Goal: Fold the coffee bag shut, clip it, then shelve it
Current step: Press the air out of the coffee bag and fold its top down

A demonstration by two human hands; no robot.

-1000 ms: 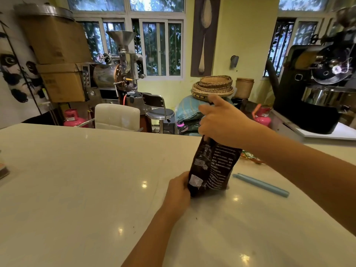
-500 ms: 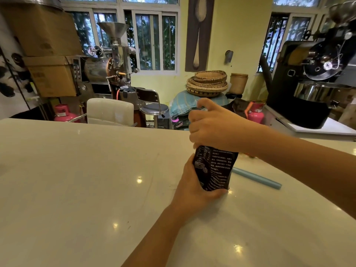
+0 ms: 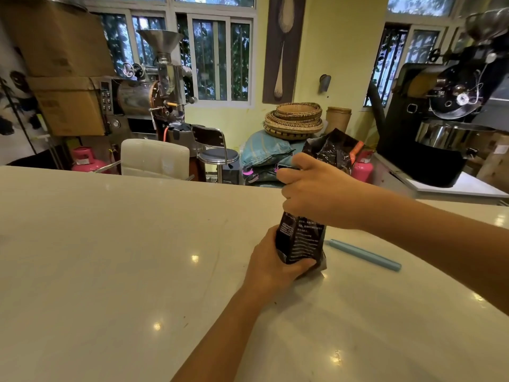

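Observation:
A black coffee bag (image 3: pixel 301 241) with white print stands upright on the white counter (image 3: pixel 110 257). My left hand (image 3: pixel 271 264) wraps around its base. My right hand (image 3: pixel 316 193) squeezes the bag around its upper middle, and the crumpled open top (image 3: pixel 334 148) sticks up above my fingers. A long light-blue clip stick (image 3: pixel 363 255) lies flat on the counter just right of the bag, untouched.
Beyond the counter's far edge stand a white chair (image 3: pixel 155 158), a metal stool (image 3: pixel 217 155), a coffee roaster (image 3: pixel 154 97) at left and a black roaster (image 3: pixel 446 119) at right. Stacked woven baskets (image 3: pixel 293 119) and pink gas cylinders (image 3: pixel 85 159) sit behind.
My left hand slid from the bag's side to grip its base. My right hand moved lower on the bag, so the crumpled top now shows above it.

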